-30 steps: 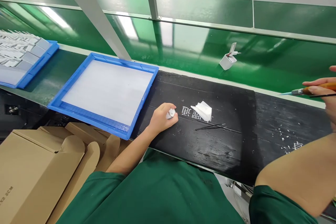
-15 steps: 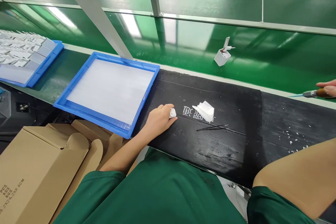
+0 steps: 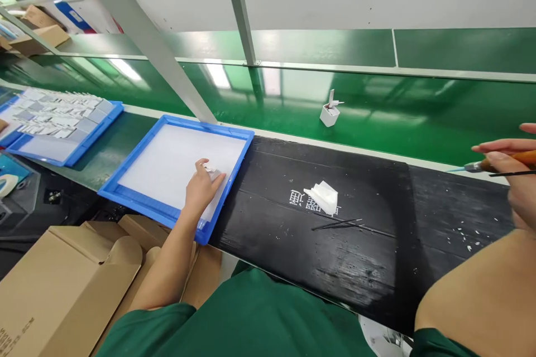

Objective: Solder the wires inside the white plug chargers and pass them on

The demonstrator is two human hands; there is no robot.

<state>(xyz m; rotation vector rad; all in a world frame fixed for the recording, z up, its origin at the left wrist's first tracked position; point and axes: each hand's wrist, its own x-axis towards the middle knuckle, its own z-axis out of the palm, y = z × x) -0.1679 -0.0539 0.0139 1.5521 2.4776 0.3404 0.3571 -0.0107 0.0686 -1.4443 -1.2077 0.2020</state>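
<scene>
My left hand (image 3: 203, 189) is closed around a small white plastic piece (image 3: 211, 169), just over the right part of a blue-rimmed tray (image 3: 109, 185) with a white lining. The fingers cover much of the piece. At the far right, my right hand (image 3: 513, 173) grips a slim tool (image 3: 475, 167) with an orange-brown handle, a metal collar and a pale blue tip. A thin black stick (image 3: 508, 173) also sticks out from that hand. On the black work surface (image 3: 268, 217) lie a folded white tissue (image 3: 326, 196) and thin black sticks (image 3: 337, 225).
Another blue tray (image 3: 79, 150) at the left holds many white pieces in rows. A white box-shaped container (image 3: 330, 115) with items in it stands on the green surface behind. White scraps (image 3: 467, 237) lie at right; cardboard boxes (image 3: 71, 284) stand at lower left.
My left hand has moved left with the white piece, from the black surface to over the tray. More of my right hand shows, with its tool. The view has tilted up.
</scene>
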